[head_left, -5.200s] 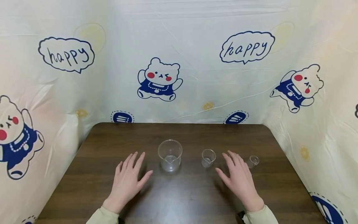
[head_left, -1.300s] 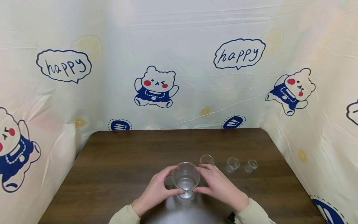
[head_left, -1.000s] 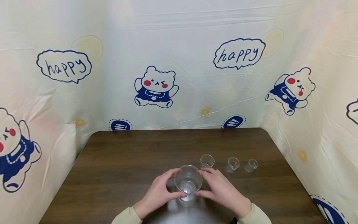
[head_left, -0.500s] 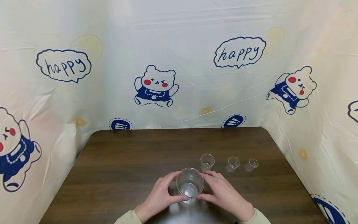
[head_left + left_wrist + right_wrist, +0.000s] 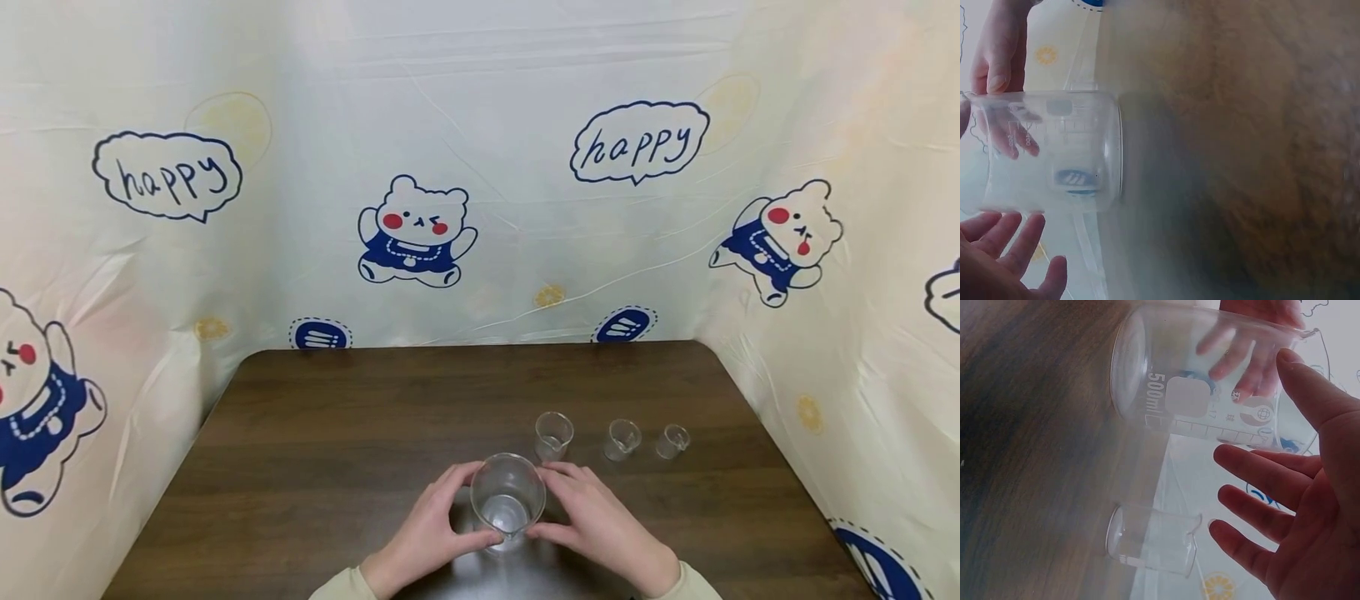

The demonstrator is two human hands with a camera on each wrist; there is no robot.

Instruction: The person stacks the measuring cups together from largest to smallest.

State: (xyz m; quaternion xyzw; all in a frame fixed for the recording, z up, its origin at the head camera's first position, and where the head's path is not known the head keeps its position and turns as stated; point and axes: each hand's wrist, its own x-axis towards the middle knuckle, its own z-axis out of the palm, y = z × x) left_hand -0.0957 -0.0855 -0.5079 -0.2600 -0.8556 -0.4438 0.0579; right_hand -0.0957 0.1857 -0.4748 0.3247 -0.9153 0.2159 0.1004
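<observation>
A large clear glass beaker (image 5: 507, 498), marked 500ml in the right wrist view, is held upright between both hands near the front of the table. My left hand (image 5: 430, 527) grips its left side, fingers at the far side and thumb near the spout. From the right, my right hand (image 5: 603, 525) grips it the same way, with some fingers spread off the glass in the right wrist view. The spout faces the person. Just beyond the right fingertips stands a smaller beaker (image 5: 553, 433), also seen behind the large one in the right wrist view.
Two still smaller glass beakers, a middle one (image 5: 622, 440) and the smallest (image 5: 672, 442), stand in a row to the right. A dark wooden table (image 5: 360, 400) carries everything. A pale curtain (image 5: 525, 67) printed with bears surrounds its back and sides.
Earlier both hands lay spread apart with the large beaker farther back and left. They have since gripped it and brought it nearer and right, with only a slight drift in the last second.
</observation>
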